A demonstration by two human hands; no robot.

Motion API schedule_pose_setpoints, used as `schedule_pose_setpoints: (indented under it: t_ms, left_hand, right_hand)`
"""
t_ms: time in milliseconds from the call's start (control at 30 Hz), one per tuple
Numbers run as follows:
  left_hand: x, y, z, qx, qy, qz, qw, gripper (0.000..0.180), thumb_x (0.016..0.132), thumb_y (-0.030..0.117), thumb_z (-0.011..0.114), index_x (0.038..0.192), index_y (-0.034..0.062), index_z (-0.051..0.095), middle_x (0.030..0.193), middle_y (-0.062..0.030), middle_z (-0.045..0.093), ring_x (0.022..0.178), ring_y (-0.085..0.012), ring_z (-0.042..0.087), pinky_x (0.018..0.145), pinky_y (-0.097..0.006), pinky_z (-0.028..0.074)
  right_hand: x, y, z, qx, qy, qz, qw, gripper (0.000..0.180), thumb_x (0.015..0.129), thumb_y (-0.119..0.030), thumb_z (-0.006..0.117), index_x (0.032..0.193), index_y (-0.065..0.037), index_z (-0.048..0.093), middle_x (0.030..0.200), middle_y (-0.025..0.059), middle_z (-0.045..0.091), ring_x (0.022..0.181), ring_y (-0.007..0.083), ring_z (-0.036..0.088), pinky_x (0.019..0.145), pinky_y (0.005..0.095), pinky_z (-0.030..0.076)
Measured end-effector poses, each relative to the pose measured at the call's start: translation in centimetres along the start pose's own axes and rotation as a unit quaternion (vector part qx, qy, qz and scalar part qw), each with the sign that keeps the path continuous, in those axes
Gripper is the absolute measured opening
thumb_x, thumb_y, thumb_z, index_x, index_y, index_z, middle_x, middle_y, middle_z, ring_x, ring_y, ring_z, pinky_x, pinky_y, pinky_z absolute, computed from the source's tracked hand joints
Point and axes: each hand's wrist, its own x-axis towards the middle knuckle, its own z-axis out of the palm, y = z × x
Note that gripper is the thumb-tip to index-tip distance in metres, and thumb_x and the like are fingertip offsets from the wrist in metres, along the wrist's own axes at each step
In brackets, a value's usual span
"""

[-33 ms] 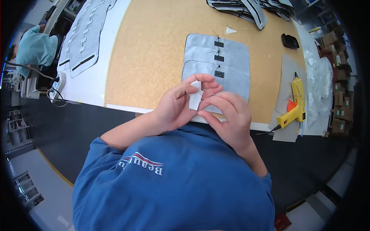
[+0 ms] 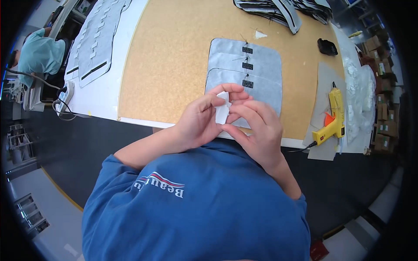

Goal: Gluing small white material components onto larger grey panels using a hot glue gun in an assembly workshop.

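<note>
My left hand (image 2: 191, 119) is closed around a few small, flat white pieces (image 2: 221, 114), thumb pressed on top and fingers curled behind. They look like paper or thin cloth; their exact kind cannot be made out. My right hand (image 2: 263, 137) is beside them, thumb and forefinger brought together at their right edge. Whatever lies between those fingertips is hidden. Just beyond both hands, grey fabric panels (image 2: 224, 61) lie overlapped on the table, with black rectangular patches (image 2: 247, 66) in a column and loose dark threads.
A yellow glue gun (image 2: 335, 115) lies on cardboard at the right, near clear plastic bags (image 2: 360, 87). Farther off are a black plastic case (image 2: 327, 46), a white scrap (image 2: 260, 34) and stacked dark-edged panels (image 2: 272, 11). More grey panels (image 2: 98, 43) and a power strip (image 2: 66, 92) are left; a person (image 2: 43, 54) sits beyond.
My right hand has shifted slightly left, closer to the white pieces. The white pieces in my left hand have moved slightly to the right.
</note>
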Motion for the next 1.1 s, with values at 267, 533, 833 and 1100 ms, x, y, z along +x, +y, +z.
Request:
schedule_pose_setpoints:
  t_ms: [267,533,833,1100]
  left_hand:
    - [0.9,-0.6,0.0,0.004,0.002,0.009,1.000,0.039,0.096,0.010,0.034,0.133,0.0030,0.043,0.136,-0.0142,0.050,0.141,-0.0295,0.037,0.115,-0.045,0.035]
    - [1.2,-0.6,-0.9,-0.008,0.008,0.002,1.000,0.036,0.097,0.011,0.033,0.129,0.0056,0.046,0.133,-0.0121,0.053,0.143,-0.0292,0.035,0.114,-0.047,0.035]
    - [1.3,0.2,-0.3,0.022,0.020,-0.050,0.998,0.043,0.097,0.011,0.035,0.139,0.0053,0.040,0.141,-0.0168,0.049,0.139,-0.0290,0.042,0.108,-0.046,0.042]
    - [1.7,0.0,0.1,0.009,0.030,-0.029,0.999,0.047,0.104,0.017,0.036,0.149,0.0049,0.029,0.145,-0.0202,0.045,0.137,-0.0306,0.044,0.107,-0.041,0.045]
  right_hand:
    - [-0.8,1.4,0.7,-0.037,-0.015,-0.035,0.999,0.032,0.068,-0.012,0.083,0.097,-0.008,0.069,0.093,0.0030,0.064,0.080,0.0220,0.062,0.069,0.0346,0.050]
    - [-0.7,2.0,0.4,0.007,-0.018,-0.022,1.000,0.024,0.072,-0.004,0.079,0.094,-0.005,0.071,0.092,0.0062,0.067,0.079,0.0234,0.064,0.068,0.0326,0.053]
    - [-0.3,2.6,0.2,0.021,-0.049,-0.054,0.997,0.022,0.071,-0.002,0.077,0.092,-0.005,0.070,0.090,0.0055,0.066,0.078,0.0221,0.064,0.067,0.0317,0.053]
    - [-0.9,2.7,-0.2,0.005,0.011,-0.027,1.000,0.026,0.071,0.000,0.079,0.095,-0.004,0.068,0.088,0.0070,0.067,0.075,0.0223,0.065,0.063,0.0316,0.053]
